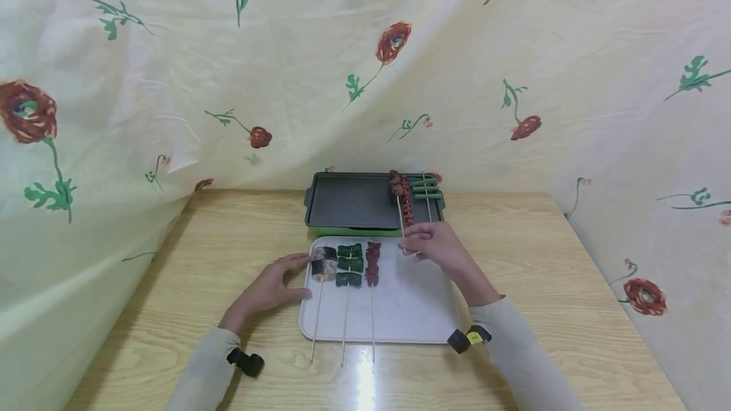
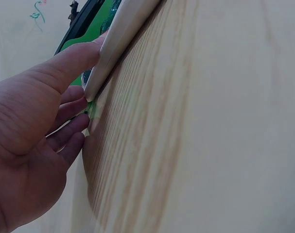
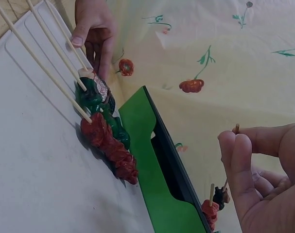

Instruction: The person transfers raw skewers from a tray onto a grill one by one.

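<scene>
My right hand (image 1: 438, 245) pinches the bare stick end of a brown meat skewer (image 1: 396, 184) between thumb and fingers. The meat end is over the right part of a black grill plate (image 1: 348, 202) with a green base (image 3: 137, 116). Beside it on the plate are a red skewer (image 1: 407, 203) and a skewer of green stalks (image 1: 425, 195). At the left edge of a white tray (image 1: 417, 316), my left hand (image 1: 271, 285) touches the rim with its fingers fairly straight. The tray carries a dark-banded skewer (image 1: 323, 266), a green pepper skewer (image 1: 349, 265) and a red meat skewer (image 1: 372, 265).
The tray stands on a wooden table (image 1: 240, 227), directly in front of the grill. Stick ends of its skewers jut past the tray's near edge. A flowered cloth (image 1: 320, 81) hangs behind the table and along both sides.
</scene>
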### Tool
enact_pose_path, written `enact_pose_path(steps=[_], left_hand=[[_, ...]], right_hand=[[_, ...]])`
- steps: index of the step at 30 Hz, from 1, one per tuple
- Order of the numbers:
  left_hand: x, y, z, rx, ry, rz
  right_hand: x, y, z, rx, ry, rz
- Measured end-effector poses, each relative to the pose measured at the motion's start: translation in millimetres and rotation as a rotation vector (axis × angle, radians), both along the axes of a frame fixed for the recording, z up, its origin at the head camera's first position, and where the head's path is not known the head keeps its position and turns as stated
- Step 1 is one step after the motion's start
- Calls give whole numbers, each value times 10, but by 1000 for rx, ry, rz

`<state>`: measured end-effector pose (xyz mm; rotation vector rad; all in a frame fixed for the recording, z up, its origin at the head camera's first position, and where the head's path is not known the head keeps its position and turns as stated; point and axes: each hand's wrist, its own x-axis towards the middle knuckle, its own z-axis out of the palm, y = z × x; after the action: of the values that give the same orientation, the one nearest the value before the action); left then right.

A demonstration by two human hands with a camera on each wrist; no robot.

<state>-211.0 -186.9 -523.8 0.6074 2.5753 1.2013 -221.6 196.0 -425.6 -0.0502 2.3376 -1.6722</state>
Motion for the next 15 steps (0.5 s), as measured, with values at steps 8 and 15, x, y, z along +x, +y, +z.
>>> enact_pose_path(steps=[8, 15], left_hand=[[-3, 1, 4, -11, -6, 0], [-4, 2, 4, -10, -3, 0]], right_hand=[[-31, -6, -37, -10, -18, 4], [-58, -11, -58, -33, -36, -3]])
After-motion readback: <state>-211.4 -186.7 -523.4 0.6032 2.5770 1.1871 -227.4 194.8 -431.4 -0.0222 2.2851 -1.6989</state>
